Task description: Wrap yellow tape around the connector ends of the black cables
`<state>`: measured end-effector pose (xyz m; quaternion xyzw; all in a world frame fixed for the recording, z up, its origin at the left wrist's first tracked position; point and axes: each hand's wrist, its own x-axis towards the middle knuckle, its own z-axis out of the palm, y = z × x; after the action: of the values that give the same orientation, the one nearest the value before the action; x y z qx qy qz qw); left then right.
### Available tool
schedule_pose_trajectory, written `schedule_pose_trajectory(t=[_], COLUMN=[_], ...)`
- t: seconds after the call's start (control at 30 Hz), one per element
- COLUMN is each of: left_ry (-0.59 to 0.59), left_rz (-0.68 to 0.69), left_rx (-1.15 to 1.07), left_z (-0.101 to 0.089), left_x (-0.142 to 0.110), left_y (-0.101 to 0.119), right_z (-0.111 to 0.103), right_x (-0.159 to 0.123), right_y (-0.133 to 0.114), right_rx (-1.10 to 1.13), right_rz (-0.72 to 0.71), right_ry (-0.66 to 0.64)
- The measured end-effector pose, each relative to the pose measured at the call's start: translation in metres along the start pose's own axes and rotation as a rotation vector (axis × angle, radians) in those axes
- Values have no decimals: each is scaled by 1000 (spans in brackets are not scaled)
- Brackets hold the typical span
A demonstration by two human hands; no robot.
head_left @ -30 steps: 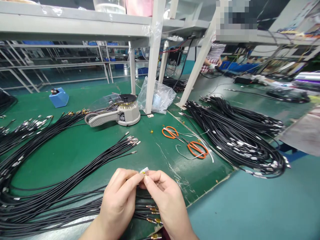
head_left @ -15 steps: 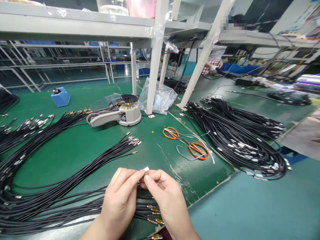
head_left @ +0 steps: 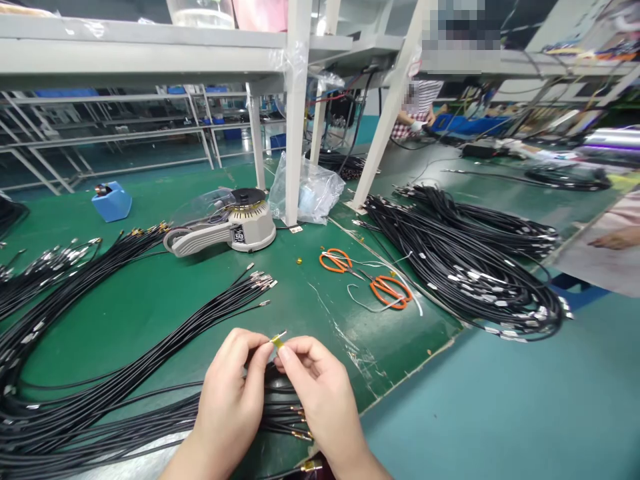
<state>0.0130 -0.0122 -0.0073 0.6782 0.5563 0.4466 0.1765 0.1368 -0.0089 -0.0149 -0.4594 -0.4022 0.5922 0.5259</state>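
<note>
My left hand [head_left: 234, 400] and my right hand [head_left: 315, 393] meet at the near edge of the green mat [head_left: 150, 300]. Both pinch the end of a thin black cable, where a small yellow and silver connector tip [head_left: 278, 339] sticks up between the fingertips. Under my hands lies a bundle of black cables [head_left: 100, 413] with gold ends [head_left: 300, 427]. Another fan of black cables with silver tips [head_left: 255, 280] lies just beyond.
A grey tape dispenser [head_left: 225, 230] stands mid-mat, orange scissors [head_left: 367, 277] to the right of it, a blue holder [head_left: 111, 201] at far left. A large black cable coil [head_left: 465, 260] lies right. White shelf legs [head_left: 295, 120] rise behind. Another person works at the back right.
The white tab that showed above my fingertips is gone; a narrow yellow and silver tip shows there now. The view has shifted slightly; my hands stay together.
</note>
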Motion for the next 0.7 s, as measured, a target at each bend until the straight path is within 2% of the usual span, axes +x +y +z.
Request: schedule_pose_trajectory(t=[0.27,0.53,0.7], left_ry=[-140,-165,-174], left_rz=[-441,-594,-611], left_rx=[-319,-570,-713], left_z=[-1,-2,0], left_x=[2,7,6], left_y=[3,-1,-5], right_z=[3,5,7], right_x=[3,6,8], right_y=[-3,-1,1], right_rx=[-53,-84,-47], right_rz=[-12,-6,-14], right_ry=[17,14,-21])
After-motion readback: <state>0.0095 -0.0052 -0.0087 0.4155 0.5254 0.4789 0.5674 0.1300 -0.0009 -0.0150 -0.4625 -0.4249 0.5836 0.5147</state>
